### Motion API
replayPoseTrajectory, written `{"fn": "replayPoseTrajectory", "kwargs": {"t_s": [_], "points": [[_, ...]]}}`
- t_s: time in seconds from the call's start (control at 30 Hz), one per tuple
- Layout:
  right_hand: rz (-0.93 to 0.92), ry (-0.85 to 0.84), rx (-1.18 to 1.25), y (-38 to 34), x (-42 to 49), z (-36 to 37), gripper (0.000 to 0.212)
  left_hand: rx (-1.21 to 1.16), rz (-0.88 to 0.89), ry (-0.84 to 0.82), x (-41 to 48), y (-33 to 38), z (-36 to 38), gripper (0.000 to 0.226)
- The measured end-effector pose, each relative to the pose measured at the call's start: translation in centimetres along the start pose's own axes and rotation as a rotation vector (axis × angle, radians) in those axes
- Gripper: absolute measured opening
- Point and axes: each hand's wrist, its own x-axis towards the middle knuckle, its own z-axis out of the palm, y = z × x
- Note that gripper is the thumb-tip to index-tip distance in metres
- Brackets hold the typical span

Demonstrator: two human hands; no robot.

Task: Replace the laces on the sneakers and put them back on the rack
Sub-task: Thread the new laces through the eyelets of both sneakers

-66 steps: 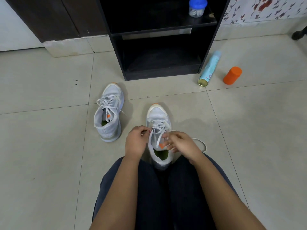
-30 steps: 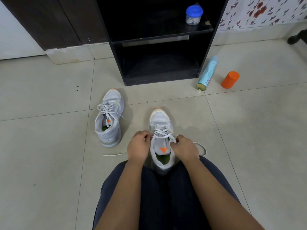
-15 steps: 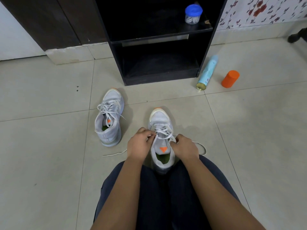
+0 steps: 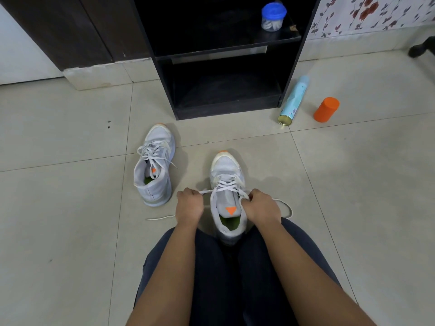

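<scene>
Up on the rack's (image 4: pixel 226 112) shelf, a blue-lidded jar (image 4: pixel 273 18) holds pale, indistinct contents. A spray can (image 4: pixel 293 101) and orange container (image 4: pixel 326 109) sit on the floor beside it. One sneaker (image 4: pixel 226 168) stands between the person's knees, its mate (image 4: pixel 154 182) to the left. The left hand (image 4: pixel 190 204) and right hand (image 4: pixel 262 205) each pinch the lace (image 4: pixel 229 184); the left has drawn outward, tightening its strand.

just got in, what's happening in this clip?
A seated person is lacing the light grey mesh sneaker standing on the tiled floor between their knees. The left hand and right hand each grip a stretch of its white flat lace, drawn out sideways. The matching grey sneaker stands laced to the left. Neither is on the black wooden rack yet.
</scene>
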Motion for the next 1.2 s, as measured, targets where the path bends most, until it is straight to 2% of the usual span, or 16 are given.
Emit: {"fn": "replayPoseTrajectory", "kwargs": {"t_s": [0.1,0.2,0.23,0.3,0.4,0.5,0.6,0.8,1.03,1.13,1.2], "points": [[-0.005,0.001,0.002,0.0,-0.1,0.0,0.026,0.099,0.11,0.155,-0.8,-0.1,0.3,0.024],[0.003,-0.071,0.061,0.2,-0.1,-0.2,0.024,-0.064,0.157,0.304,-1.3,-0.2,0.1,0.02],[0.01,-0.101,0.139,0.1,0.0,-0.4,0.023,-0.128,0.149,0.28,-1.4,-0.4,-0.1,0.016],[0.047,-0.149,0.391,0.1,0.6,-0.8,0.021,-0.281,0.08,0.101,-2.1,-0.6,-0.2,0.018],[0.116,-0.187,0.745,0.0,1.2,-1.2,0.015,-0.317,0.038,-0.072,-3.3,0.1,0.5,0.029],[0.126,-0.137,0.83,0.0,1.2,-1.2,0.012,-0.648,-0.147,-0.159,-3.7,1.4,1.3,0.021],[0.153,-0.071,0.911,-0.2,1.1,-1.2,0.02,-0.794,-0.262,-0.177,-3.1,1.6,1.6,0.015],[0.229,-0.088,1.019,0.1,1.5,-1.1,0.024,-0.918,-0.324,-0.096,-2.2,0.9,1.8,0.013],[0.232,-0.124,1.031,-0.1,1.2,-1.3,0.02,-0.951,-0.331,-0.092,-2.3,0.7,1.8,0.012],[0.24,-0.13,0.994,-0.3,1.1,-1.4,0.019,-0.965,-0.239,-0.08,-2.7,1.3,1.7,0.011],[0.218,-0.095,0.784,-0.3,1.2,-1.4,0.032,-0.864,-0.032,-0.032,-2.6,1.5,1.8,0.018]]}}
